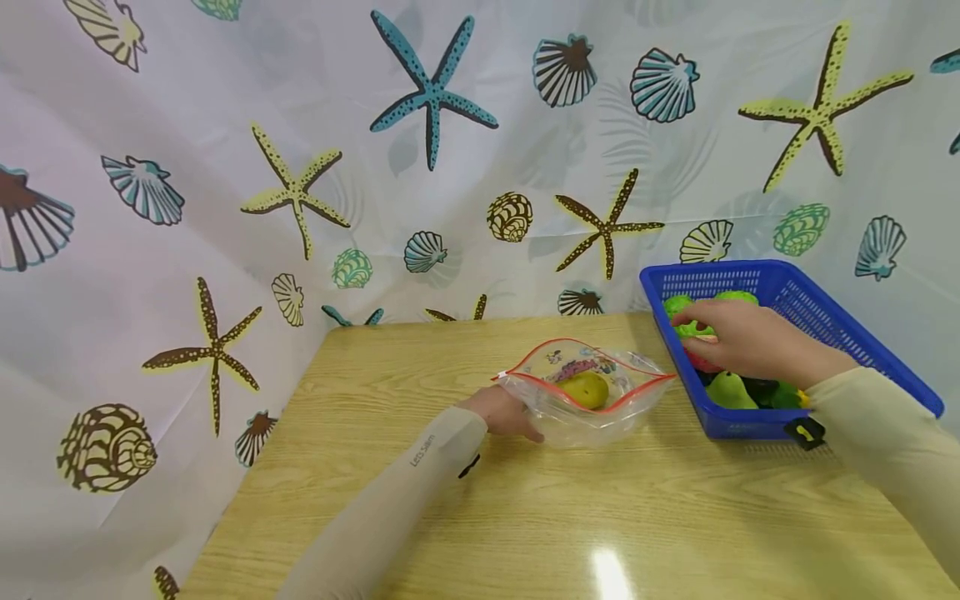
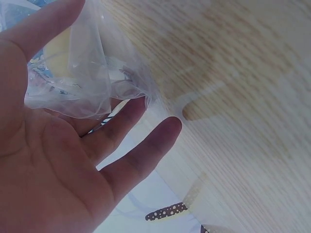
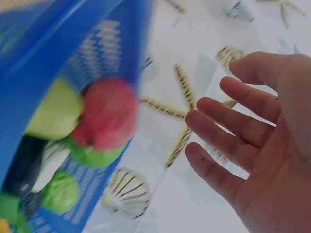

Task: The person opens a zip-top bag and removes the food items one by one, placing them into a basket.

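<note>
A clear zip bag (image 1: 577, 429) with a red-edged mouth stands gaping on the table. Inside it sits a round yellow fruit (image 1: 587, 390), with a pinkish-purple bumpy piece (image 1: 576, 367) behind. My left hand (image 1: 507, 412) is at the bag's left side, its fingers extended and spread; the plastic lies against them in the left wrist view. Over the blue basket (image 1: 738, 423), my right hand (image 1: 750, 337) is held with nothing in it, fingers apart. Below that hand, the basket holds a red fruit (image 3: 109, 114), a green pear (image 1: 727, 392) and a dark eggplant-like piece (image 3: 24, 165).
Several light-green pieces (image 1: 678, 307) lie at the basket's far end. The wooden table (image 1: 360, 392) runs up to a white curtain (image 1: 465, 217) printed with starfish and shells. A black strap (image 1: 806, 433) circles the right wrist.
</note>
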`<state>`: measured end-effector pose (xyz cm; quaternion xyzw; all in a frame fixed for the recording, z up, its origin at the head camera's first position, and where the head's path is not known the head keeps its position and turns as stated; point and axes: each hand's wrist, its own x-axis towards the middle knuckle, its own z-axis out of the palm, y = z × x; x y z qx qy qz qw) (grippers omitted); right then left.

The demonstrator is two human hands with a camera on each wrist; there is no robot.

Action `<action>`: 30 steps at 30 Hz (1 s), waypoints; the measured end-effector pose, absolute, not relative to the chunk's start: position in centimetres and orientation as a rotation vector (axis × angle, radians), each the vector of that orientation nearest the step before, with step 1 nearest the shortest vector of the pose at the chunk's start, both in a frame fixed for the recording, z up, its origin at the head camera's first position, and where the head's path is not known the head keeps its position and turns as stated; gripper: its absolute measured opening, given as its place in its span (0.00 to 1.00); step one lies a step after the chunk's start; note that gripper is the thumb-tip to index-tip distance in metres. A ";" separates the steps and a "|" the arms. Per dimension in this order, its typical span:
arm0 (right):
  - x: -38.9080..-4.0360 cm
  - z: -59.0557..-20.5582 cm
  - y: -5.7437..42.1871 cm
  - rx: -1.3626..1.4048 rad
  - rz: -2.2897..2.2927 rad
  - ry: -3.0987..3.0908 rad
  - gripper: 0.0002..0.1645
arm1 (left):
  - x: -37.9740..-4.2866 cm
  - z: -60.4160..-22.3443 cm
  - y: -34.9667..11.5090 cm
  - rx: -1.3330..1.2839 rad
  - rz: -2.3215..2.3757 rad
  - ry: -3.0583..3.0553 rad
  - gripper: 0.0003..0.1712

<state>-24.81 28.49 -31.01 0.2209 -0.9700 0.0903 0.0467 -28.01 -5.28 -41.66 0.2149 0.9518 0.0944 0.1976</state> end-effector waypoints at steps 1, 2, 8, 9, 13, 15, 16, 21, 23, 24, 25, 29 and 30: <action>-24.7 -30.9 28.0 0.695 0.274 -2.927 0.17 | -28.0 -41.7 -5.3 0.598 0.270 2.664 0.45; -24.5 -30.8 27.4 0.724 0.267 -2.890 0.16 | -28.0 -41.7 -5.3 0.594 0.275 2.664 0.45; -24.1 -30.4 24.8 0.908 0.319 -2.681 0.12 | -28.1 -41.9 -5.3 0.568 0.318 2.665 0.46; -24.0 -30.3 24.3 0.937 0.349 -2.649 0.12 | -28.0 -41.9 -5.4 0.566 0.322 2.666 0.46; -23.8 -30.4 22.4 1.098 0.431 -2.483 0.10 | -28.0 -41.9 -5.3 0.560 0.331 2.665 0.46; -23.5 -30.6 21.3 1.176 0.443 -2.429 0.08 | -28.0 -41.8 -5.3 0.561 0.330 2.662 0.46; -23.4 -30.7 20.8 1.210 0.442 -2.422 0.08 | -28.0 -41.8 -5.3 0.559 0.326 2.659 0.47; -23.1 -32.0 18.3 1.292 0.415 -2.630 0.09 | -28.1 -41.7 -5.3 0.564 0.321 2.659 0.48; -23.3 -32.7 17.5 1.302 0.372 -2.735 0.10 | -28.1 -41.6 -5.3 0.574 0.318 2.659 0.48; -23.5 -33.1 17.2 1.310 0.332 -2.775 0.10 | -28.1 -41.6 -5.3 0.583 0.316 2.657 0.48; -23.7 -33.5 17.0 1.317 0.295 -2.804 0.10 | -28.1 -41.6 -5.3 0.596 0.321 2.656 0.47; -24.9 -34.9 16.3 1.335 0.151 -2.862 0.09 | -28.1 -41.5 -5.4 0.629 0.337 2.649 0.46; -25.2 -35.2 16.2 1.326 0.116 -2.872 0.10 | -28.1 -41.5 -5.4 0.627 0.352 2.650 0.45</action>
